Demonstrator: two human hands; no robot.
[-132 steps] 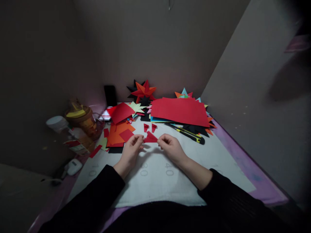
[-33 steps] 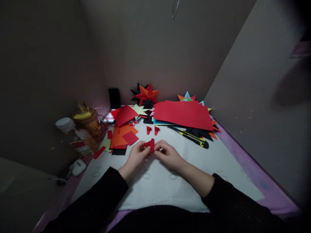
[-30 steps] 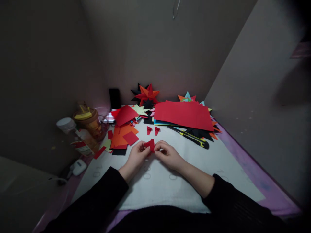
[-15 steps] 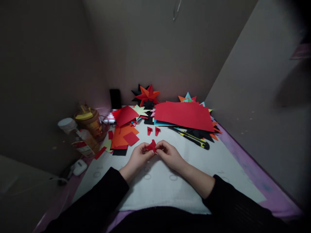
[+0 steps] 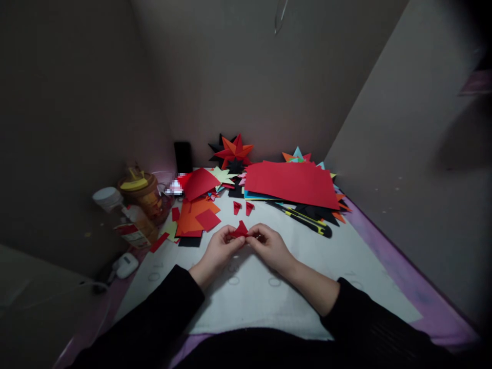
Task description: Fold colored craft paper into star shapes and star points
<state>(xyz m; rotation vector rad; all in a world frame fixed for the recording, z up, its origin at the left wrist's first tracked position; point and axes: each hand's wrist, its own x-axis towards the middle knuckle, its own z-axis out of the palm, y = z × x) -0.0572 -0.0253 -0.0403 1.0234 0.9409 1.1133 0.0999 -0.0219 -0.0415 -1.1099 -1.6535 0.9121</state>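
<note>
Between my two hands is a small folded piece of red paper [image 5: 241, 229], pinched near the middle of the white work surface. My left hand [image 5: 223, 247] grips its left and lower side with thumb and fingers. My right hand [image 5: 269, 246] pinches its right edge, the fingertips of both hands almost meeting. Part of the paper is hidden behind the fingers. Just beyond it lie two small folded red paper pieces, a left one [image 5: 237, 207] and a right one [image 5: 249, 208], side by side.
Large red sheets [image 5: 292, 182] lie at the back right, a yellow-and-black utility knife [image 5: 313, 225] before them. Orange paper [image 5: 188, 218] lies to the left. Folded paper stars [image 5: 235, 148] and a dark phone [image 5: 183, 157] stand at the wall. A bottle [image 5: 132, 220] and a yellow-lidded cup [image 5: 140, 189] crowd the left edge.
The red paper has turned slightly between my fingers, and its upper tip looks broader and more pointed. Both hands stay in nearly the same place.
</note>
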